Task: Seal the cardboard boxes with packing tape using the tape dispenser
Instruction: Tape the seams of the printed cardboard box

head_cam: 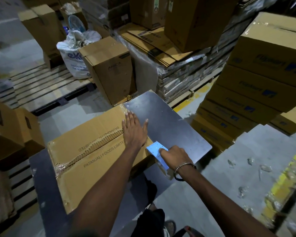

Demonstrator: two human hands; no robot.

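Left hand point(134, 130) lying flat, fingers straight, on printed brown cardboard box point(92, 151) (seam glossy with tape), right hand point(175, 155) gripping light-blue tape dispenser point(156, 151), fingers curling round it.

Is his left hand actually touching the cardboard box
Touching: the head view shows the left hand pressed flat, fingers straight, on the cardboard box top.

I see a tan cardboard box point(85, 159) with dark print, a light blue tape dispenser point(156, 151), a dark grey counter point(169, 124), and what looks like yellow floor striping point(280, 183).
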